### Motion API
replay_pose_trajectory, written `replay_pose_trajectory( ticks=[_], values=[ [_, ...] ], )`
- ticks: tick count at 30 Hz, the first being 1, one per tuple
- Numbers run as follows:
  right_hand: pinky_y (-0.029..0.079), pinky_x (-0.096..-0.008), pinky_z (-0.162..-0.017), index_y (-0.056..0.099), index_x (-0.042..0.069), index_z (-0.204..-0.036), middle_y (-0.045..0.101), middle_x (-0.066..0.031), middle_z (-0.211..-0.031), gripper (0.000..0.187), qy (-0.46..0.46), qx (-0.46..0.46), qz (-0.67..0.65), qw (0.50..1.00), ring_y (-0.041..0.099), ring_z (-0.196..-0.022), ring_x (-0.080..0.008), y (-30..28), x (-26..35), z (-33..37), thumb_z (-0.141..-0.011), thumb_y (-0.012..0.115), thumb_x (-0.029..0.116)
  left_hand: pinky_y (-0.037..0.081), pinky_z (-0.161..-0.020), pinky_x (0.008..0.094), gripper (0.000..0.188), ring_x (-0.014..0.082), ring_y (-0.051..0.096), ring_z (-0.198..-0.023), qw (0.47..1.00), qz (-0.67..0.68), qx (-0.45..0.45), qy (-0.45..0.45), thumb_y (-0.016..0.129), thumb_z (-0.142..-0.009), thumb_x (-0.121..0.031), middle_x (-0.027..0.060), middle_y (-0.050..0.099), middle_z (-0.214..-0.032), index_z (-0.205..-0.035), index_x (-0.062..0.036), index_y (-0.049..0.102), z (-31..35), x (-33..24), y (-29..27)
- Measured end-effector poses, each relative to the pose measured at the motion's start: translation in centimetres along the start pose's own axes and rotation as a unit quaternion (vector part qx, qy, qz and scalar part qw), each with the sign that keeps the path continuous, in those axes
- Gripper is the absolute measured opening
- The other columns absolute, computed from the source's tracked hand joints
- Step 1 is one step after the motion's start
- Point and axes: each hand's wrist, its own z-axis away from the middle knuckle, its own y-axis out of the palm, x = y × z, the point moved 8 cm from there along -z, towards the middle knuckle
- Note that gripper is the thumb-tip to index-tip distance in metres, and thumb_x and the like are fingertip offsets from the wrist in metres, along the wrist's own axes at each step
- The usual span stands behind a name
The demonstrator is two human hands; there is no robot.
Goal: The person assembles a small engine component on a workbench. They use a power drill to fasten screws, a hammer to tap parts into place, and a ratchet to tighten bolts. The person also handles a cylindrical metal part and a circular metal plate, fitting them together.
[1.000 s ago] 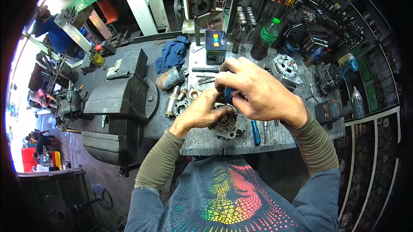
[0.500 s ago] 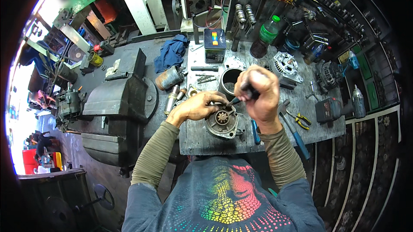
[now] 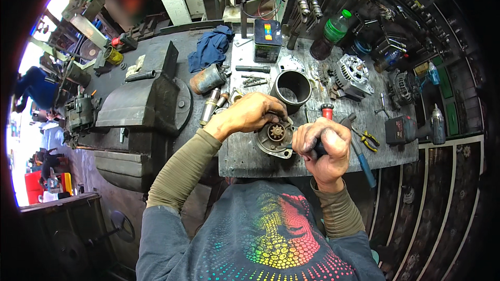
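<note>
A round metal starter motor housing [image 3: 266,144] with a small toothed pinion gear [image 3: 276,132] in its middle rests near the bench's front edge. My left hand [image 3: 255,113] is closed on its far rim, thumb and fingers bent over the edge. At the housing's right side my right hand [image 3: 327,151] makes a fist round a dark-handled screwdriver [image 3: 315,148]. Its shank points left toward the housing's near right rim; the tip is too small to make out. Just behind the housing stands an open metal cylinder [image 3: 291,89].
A hammer [image 3: 361,157], yellow-and-black pliers [image 3: 370,141] and a red-handled tool [image 3: 326,110] lie to the right. An alternator [image 3: 353,76], a green-capped bottle [image 3: 333,32] and a dark tin [image 3: 267,41] stand farther back. Left is a large vise [image 3: 130,109].
My right hand has come nearer and slightly right, taking the screwdriver from the housing's far edge to its near right side. The red-handled tool now shows. My left hand stays on the rim.
</note>
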Motion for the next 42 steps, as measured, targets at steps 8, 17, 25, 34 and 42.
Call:
replay_pose_trajectory(
  ticks=[8, 17, 25, 34, 42],
  values=[
    [0.033, -0.0247, -0.049, 0.062, -0.006, -0.076, 0.062, -0.0125, -0.072, 0.038, -0.004, -0.012, 0.012, 1.000, 0.046, -0.056, -0.0097, 0.0, -1.2, -0.1, -0.097, 0.056, 0.025, 0.058, -0.089, 0.0420, 0.022, 0.0347, 0.074, -0.104, 0.997, -0.002, -0.072, 0.005, 0.072, -0.093, -0.010, 0.0150, 0.077, -0.112, -0.115, -0.0064, 0.076, 1.4, -0.2, -0.2],
    [0.049, -0.0319, -0.073, 0.063, -0.003, -0.107, 0.060, -0.0081, -0.099, 0.026, -0.085, -0.092, 0.267, 0.956, 0.059, -0.083, -0.0172, 2.6, 0.9, -0.1, -0.101, 0.062, 0.022, 0.059, -0.085, 0.0326, 0.018, 0.0185, 0.075, -0.096, 0.975, 0.097, -0.199, -0.016, 0.067, -0.098, -0.002, 0.0103, 0.077, -0.101, -0.116, -0.0025, 0.071, 2.2, 0.2, -1.6],
    [0.051, -0.0436, -0.058, 0.059, 0.006, -0.114, 0.063, -0.0152, -0.097, 0.042, -0.056, 0.307, 0.667, 0.677, 0.065, -0.068, -0.0329, 9.4, 5.3, -1.7, -0.089, 0.081, 0.031, 0.059, -0.068, 0.0300, 0.020, 0.0136, 0.072, -0.078, 0.869, 0.163, -0.298, -0.361, 0.068, -0.101, -0.006, 0.0091, 0.078, -0.098, -0.119, 0.0015, 0.073, 6.7, 14.4, -4.2],
    [0.052, -0.0469, -0.073, 0.059, 0.004, -0.119, 0.053, -0.0157, -0.104, 0.042, 0.022, 0.381, 0.710, 0.592, 0.065, -0.093, -0.0361, 10.3, 4.4, -1.7, -0.084, 0.080, 0.017, 0.063, -0.064, 0.0338, 0.027, 0.0215, 0.078, -0.070, 0.814, 0.115, -0.399, -0.407, 0.069, -0.095, -0.007, 0.0172, 0.079, -0.084, -0.116, 0.0088, 0.071, 2.7, 24.7, -0.2],
    [0.053, -0.0414, -0.074, 0.055, 0.005, -0.122, 0.055, -0.0141, -0.111, 0.042, 0.157, 0.344, 0.722, 0.579, 0.063, -0.091, -0.0309, 8.1, 3.1, -2.3, -0.085, 0.074, 0.011, 0.065, -0.075, 0.0358, 0.051, 0.0261, 0.080, -0.087, 0.791, 0.090, -0.458, -0.395, 0.070, -0.083, -0.003, 0.0277, 0.076, -0.110, -0.132, 0.0113, 0.065, 1.9, 23.2, -0.6]
  ],
)
